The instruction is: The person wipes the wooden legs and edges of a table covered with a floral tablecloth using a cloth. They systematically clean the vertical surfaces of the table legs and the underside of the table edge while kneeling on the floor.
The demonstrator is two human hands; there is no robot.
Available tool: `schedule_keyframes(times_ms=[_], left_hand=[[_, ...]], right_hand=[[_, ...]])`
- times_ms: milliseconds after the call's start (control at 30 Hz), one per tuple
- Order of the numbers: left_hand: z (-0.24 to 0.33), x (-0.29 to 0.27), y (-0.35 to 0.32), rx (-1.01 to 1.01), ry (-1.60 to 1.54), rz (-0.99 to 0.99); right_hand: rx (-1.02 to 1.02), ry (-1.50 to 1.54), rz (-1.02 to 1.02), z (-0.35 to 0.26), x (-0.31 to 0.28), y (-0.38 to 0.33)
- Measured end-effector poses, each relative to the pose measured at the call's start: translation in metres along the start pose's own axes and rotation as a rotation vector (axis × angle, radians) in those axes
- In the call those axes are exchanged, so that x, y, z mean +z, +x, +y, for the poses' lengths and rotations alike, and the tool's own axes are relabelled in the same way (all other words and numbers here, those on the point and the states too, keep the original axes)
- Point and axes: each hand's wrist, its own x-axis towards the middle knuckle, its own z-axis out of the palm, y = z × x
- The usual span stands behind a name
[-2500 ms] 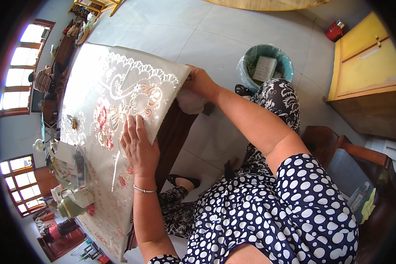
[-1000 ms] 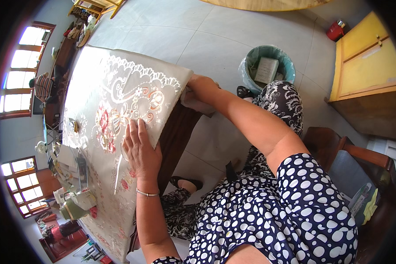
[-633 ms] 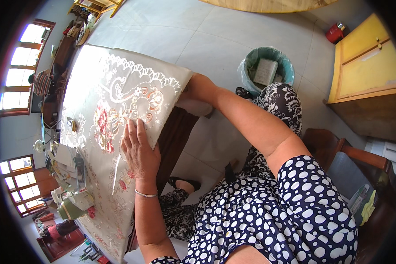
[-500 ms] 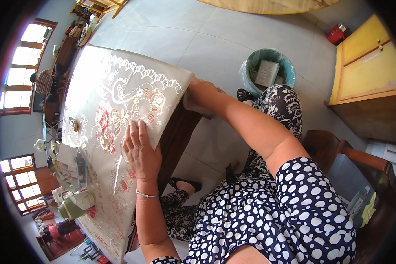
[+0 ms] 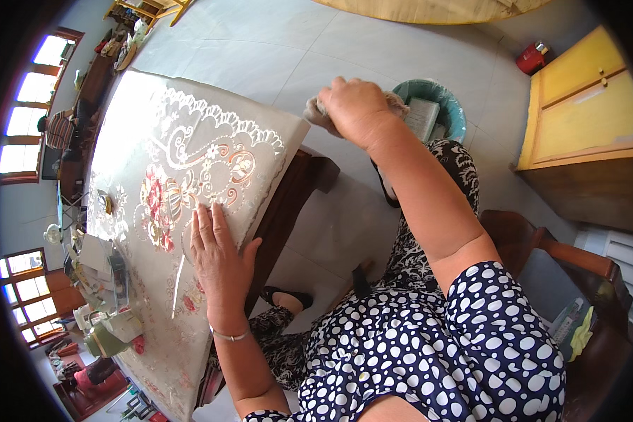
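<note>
Both hands work: the left hand (image 5: 218, 264) presses flat and open on the bench's lace cloth (image 5: 190, 162); the right hand (image 5: 355, 105), grip closed around a grey rag (image 5: 315, 112), should probably wipe the edge with firm, even strokes.

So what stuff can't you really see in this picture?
- The rag in the right hand: head view, the fingers cover most of it.
- What lies in the teal bin: partly behind that hand, too small to tell.
- Small things at the far end of the tablecloth: tiny and bent by the lens.
- The tabletop under the left hand: covered by the palm.
</note>
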Motion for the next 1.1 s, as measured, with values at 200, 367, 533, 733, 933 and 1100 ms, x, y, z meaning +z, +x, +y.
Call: schedule_keyframes(times_ms=[200,367,533,733,933,1100], left_hand=[[0.046,-0.006,-0.03,0.318,-0.245,0.156],[0.043,0.108,-0.1,0.138,-0.627,-0.4],[0.026,0.19,-0.172,-0.216,-0.973,-1.282],[0.046,0.202,-0.181,-0.075,-1.448,-1.245],[0.049,0.211,-0.175,-0.068,-1.315,-1.379],[0.052,0.17,-0.156,-0.176,-1.428,-1.339]], right_hand=[[0.045,0.256,0.473,0.031,-0.034,-0.005],[0.061,0.777,0.828,0.041,-0.049,0.012],[0.16,1.368,0.731,0.045,-0.057,0.011],[0.14,2.004,0.797,0.06,-0.053,0.013],[-0.103,2.112,0.744,0.098,-0.078,-0.009],[0.471,1.456,0.638,0.178,-0.084,-0.067]])
